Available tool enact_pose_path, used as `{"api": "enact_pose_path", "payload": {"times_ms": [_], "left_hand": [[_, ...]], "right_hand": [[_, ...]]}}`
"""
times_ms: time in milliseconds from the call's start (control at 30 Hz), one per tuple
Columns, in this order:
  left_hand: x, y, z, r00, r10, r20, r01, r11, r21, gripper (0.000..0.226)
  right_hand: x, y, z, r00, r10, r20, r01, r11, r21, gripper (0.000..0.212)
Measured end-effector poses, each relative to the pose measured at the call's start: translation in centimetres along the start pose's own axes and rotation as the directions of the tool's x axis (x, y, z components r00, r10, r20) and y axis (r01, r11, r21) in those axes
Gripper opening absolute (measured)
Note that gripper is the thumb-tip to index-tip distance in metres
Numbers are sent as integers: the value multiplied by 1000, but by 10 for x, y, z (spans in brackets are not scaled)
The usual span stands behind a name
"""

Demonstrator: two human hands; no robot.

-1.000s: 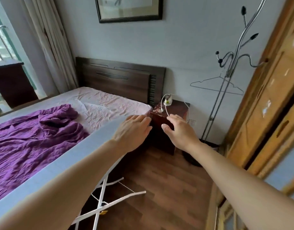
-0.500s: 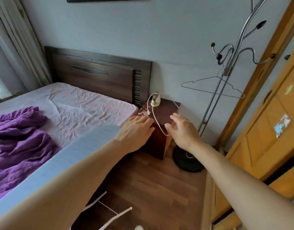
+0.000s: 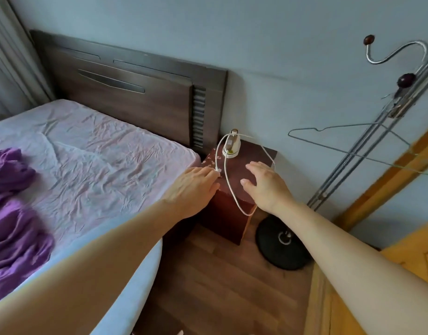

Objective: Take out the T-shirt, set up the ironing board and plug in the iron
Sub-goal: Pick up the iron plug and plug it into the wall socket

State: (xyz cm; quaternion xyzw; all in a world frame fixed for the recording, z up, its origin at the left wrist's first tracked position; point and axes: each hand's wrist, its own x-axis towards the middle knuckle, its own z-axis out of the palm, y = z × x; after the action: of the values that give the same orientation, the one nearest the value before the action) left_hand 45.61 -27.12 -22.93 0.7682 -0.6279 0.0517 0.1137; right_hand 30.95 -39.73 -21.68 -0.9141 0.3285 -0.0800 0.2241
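Standing upright at the nightstand's back: small white iron, beyond both spread, empty hands, left and right. Looping between them: its white cord. Purple T-shirt crumpled on bed.

A dark wooden headboard backs the bed, with a metal coat stand holding a wire hanger nearby.

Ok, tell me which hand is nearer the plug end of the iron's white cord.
Left. The left hand has its fingertips right at the plug end on the nightstand. The right hand hovers open further right, across the cord loop.
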Motion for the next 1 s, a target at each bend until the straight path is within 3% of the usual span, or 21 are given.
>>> {"api": "enact_pose_path", "payload": {"times_ms": [167,400,600,800,1000], "left_hand": [[60,-43,50,993,-119,-19,119,993,-27,25],[121,-95,130,969,-248,10,248,968,-29,28],[152,-126,178,962,-268,50,270,962,-40,34],[177,-165,231,969,-238,65,242,968,-61,36],[194,-192,259,975,-210,67,215,972,-93,34]], "right_hand": [[101,31,21,992,-58,109,63,997,-38,38],[234,78,96,949,-161,270,201,971,-128,39],[312,117,167,925,-182,334,293,901,-320,31],[377,138,234,870,-285,401,476,696,-537,35],[411,136,270,850,-144,507,510,466,-723,35]]}}
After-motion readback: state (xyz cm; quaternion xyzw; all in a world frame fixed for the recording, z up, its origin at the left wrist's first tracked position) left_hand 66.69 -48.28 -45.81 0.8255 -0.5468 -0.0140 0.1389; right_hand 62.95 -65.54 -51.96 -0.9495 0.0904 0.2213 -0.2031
